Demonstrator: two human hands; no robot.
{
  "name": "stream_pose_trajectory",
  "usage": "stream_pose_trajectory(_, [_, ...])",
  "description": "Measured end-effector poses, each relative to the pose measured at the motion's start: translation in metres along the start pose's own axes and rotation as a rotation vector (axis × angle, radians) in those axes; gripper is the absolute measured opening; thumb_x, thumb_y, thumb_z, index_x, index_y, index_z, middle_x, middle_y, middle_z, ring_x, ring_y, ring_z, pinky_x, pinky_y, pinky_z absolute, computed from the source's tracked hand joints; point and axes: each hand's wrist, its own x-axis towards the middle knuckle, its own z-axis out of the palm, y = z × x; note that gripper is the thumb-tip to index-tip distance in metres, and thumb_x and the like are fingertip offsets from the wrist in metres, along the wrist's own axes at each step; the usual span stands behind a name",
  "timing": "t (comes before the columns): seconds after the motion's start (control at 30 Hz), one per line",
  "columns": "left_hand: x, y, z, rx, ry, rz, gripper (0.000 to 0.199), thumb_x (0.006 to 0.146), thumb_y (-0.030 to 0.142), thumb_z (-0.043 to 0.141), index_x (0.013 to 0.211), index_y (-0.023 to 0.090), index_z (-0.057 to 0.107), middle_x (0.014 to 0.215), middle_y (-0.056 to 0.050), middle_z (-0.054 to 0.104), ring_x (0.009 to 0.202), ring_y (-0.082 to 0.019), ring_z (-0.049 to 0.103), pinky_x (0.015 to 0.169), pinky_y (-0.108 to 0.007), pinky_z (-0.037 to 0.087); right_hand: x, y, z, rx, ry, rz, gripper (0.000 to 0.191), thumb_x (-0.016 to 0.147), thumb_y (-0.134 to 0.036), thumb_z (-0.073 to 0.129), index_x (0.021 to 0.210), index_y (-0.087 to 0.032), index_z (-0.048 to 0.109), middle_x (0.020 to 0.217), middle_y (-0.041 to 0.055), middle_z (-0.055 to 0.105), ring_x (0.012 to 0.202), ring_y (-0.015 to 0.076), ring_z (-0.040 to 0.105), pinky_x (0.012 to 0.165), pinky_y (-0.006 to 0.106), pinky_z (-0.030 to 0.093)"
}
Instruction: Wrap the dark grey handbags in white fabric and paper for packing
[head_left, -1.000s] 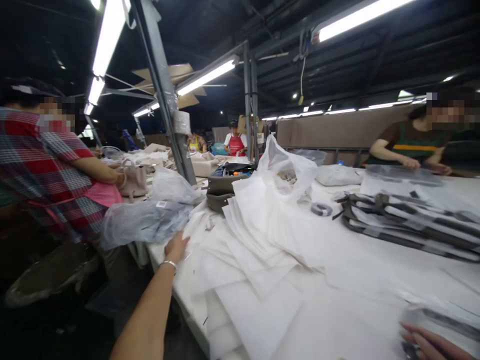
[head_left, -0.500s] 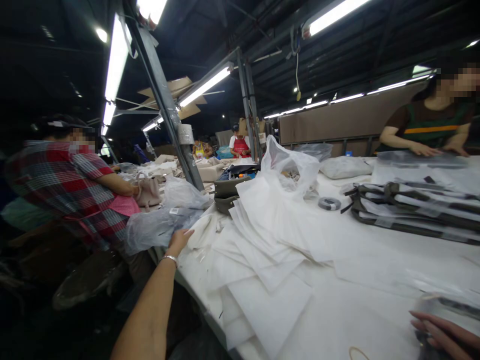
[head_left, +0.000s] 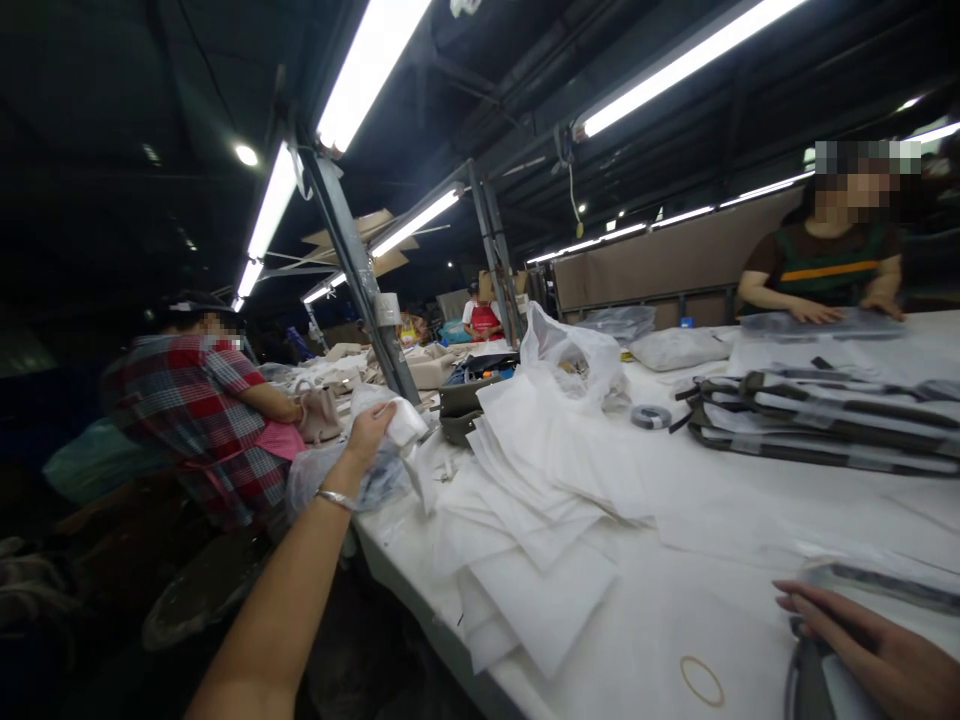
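My left hand (head_left: 373, 428) reaches to the far left edge of the table, its fingers closed on a folded, thin white sheet (head_left: 409, 424) that is raised above the tabletop. A clear plastic bag (head_left: 319, 475) lies just below and left of that hand. Fanned white packing sheets (head_left: 536, 520) cover the middle of the table. At the lower right, my right hand (head_left: 874, 640) has its fingers stretched out over a dark-edged item in clear plastic (head_left: 810, 680). Its lower fingers are partly hidden.
A yellowish rubber band (head_left: 702, 681) and a grey tape roll (head_left: 650, 417) lie on the white table (head_left: 727, 540). Dark-strapped bags (head_left: 817, 420) are stacked right. A metal post (head_left: 367, 290) rises behind the left hand. Co-workers stand left (head_left: 202, 410) and far right (head_left: 832, 255).
My left hand has lifted the white sheet up from the table edge. My right hand has come further into view from the right. The camera view has tilted upward slightly.
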Motion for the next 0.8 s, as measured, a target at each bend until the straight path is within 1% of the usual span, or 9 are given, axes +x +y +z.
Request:
stream_pose_trajectory(0.07, [-0.010,0.041,0.012,-0.121,-0.080,0.043,0.029,0.092,0.041,0.062,0.100,0.013,0.064,0.084,-0.001,0.064,0.065,-0.011,0.059,0.058,-0.025,0.051,-0.004,-0.018,-0.006,0.026,-0.069,0.111,0.026,0.064,-0.059,0.069,0.086,-0.050,0.077,0.096,0.0091,0.076,0.092,0.0371,0.070,0.074,0.047,0.052])
stream_pose_trajectory(0.17, [-0.035,0.095,0.043,-0.289,-0.209,0.100,0.038,0.080,0.046,0.074,0.098,0.013,0.068,0.074,0.001,0.063,0.057,-0.008,0.053,0.050,-0.019,0.044,-0.011,-0.046,-0.012,0.087,-0.023,0.154,0.034,0.066,-0.063,0.066,0.092,-0.045,0.078,0.099,0.0068,0.076,0.096,0.0382,0.069,0.081,0.048,0.054])
stream_pose_trajectory(0.27, [-0.069,0.141,0.085,-0.418,-0.353,0.121,0.044,0.068,0.046,0.083,0.094,0.012,0.071,0.071,0.001,0.064,0.054,-0.007,0.052,0.047,-0.017,0.042,-0.018,-0.070,-0.014,0.226,-0.052,0.112,0.045,0.069,-0.068,0.064,0.101,-0.038,0.078,0.101,0.0054,0.076,0.090,0.0352,0.072,0.081,0.045,0.057])
stream_pose_trajectory(0.37, [-0.104,0.178,0.133,-0.506,-0.494,0.120,0.039,0.066,0.042,0.084,0.087,0.012,0.071,0.069,0.000,0.065,0.052,-0.008,0.053,0.046,-0.017,0.042,-0.023,-0.083,-0.017,0.404,-0.122,0.075,0.053,0.073,-0.067,0.065,0.112,-0.031,0.074,0.106,0.0059,0.075,0.091,0.0312,0.072,0.084,0.041,0.058])
stream_pose_trajectory(0.5, [-0.154,0.217,0.197,-0.573,-0.701,0.079,0.035,0.068,0.038,0.084,0.088,0.012,0.072,0.069,-0.002,0.067,0.055,-0.010,0.058,0.048,-0.018,0.046,-0.028,-0.089,-0.032,0.602,-0.038,0.013,0.062,0.078,-0.065,0.065,0.124,-0.024,0.067,0.127,0.0101,0.066,0.114,0.0318,0.063,0.096,0.043,0.053])
stream_pose_trajectory(0.6, [-0.193,0.241,0.243,-0.602,-0.842,0.034,0.032,0.069,0.033,0.084,0.088,0.011,0.072,0.070,-0.003,0.068,0.057,-0.011,0.060,0.051,-0.019,0.048,-0.034,-0.089,-0.048,0.687,0.109,-0.050,0.070,0.082,-0.066,0.059,0.137,-0.022,0.057,0.144,0.0106,0.053,0.134,0.0319,0.046,0.111,0.048,0.039])
stream_pose_trajectory(0.67, [-0.217,0.255,0.272,-0.615,-0.911,0.007,0.030,0.069,0.031,0.084,0.088,0.009,0.072,0.071,-0.004,0.069,0.059,-0.012,0.062,0.054,-0.020,0.050,-0.038,-0.089,-0.056,0.724,0.184,-0.061,0.071,0.085,-0.065,0.057,0.141,-0.022,0.051,0.149,0.0096,0.047,0.140,0.0310,0.038,0.116,0.048,0.031])
stream_pose_trajectory(0.73, [-0.234,0.268,0.299,-0.630,-0.940,-0.008,0.028,0.072,0.030,0.082,0.088,0.010,0.071,0.073,-0.004,0.069,0.060,-0.012,0.062,0.055,-0.020,0.051,-0.041,-0.090,-0.059,0.743,0.205,-0.057,0.071,0.083,-0.065,0.060,0.138,-0.021,0.054,0.145,0.0106,0.051,0.137,0.0334,0.042,0.115,0.049,0.032])
stream_pose_trajectory(0.8, [-0.242,0.276,0.323,-0.645,-0.918,-0.006,0.025,0.077,0.031,0.079,0.089,0.011,0.071,0.076,-0.004,0.070,0.060,-0.011,0.062,0.054,-0.018,0.049,-0.042,-0.093,-0.060,0.766,0.170,-0.066,0.067,0.078,-0.062,0.068,0.129,-0.020,0.062,0.133,0.0112,0.062,0.126,0.0362,0.053,0.109,0.049,0.040])
